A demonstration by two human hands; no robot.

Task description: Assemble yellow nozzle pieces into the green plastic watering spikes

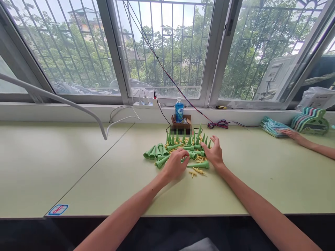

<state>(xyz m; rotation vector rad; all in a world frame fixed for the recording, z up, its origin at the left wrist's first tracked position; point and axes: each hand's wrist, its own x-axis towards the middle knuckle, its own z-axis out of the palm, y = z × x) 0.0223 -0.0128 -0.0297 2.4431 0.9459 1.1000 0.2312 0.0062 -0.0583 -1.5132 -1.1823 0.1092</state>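
My left hand (177, 164) is over the near side of a pile of green plastic cones, its fingers curled together. Whatever may be between them is hidden, though green plastic shows at the fingertips. My right hand (214, 152) is at the pile's right edge, thumb and fingers apart, close to the upright cones (197, 140). Along the back, several cones stand point up in a row. Others lie on their sides, such as the long green cone (200, 165) in front and the cluster of cones (153, 152) at left. Small yellow plastic pieces (199, 171) are scattered among them.
Behind the pile stands a blue bottle (179, 111) in a small cardboard box (187, 120). A coiled cable (218, 124) and a power strip (146, 101) are near the windowsill. At right, another person's hand (294, 135) touches packaged teal items (273, 127) beside green hangers (311, 122).
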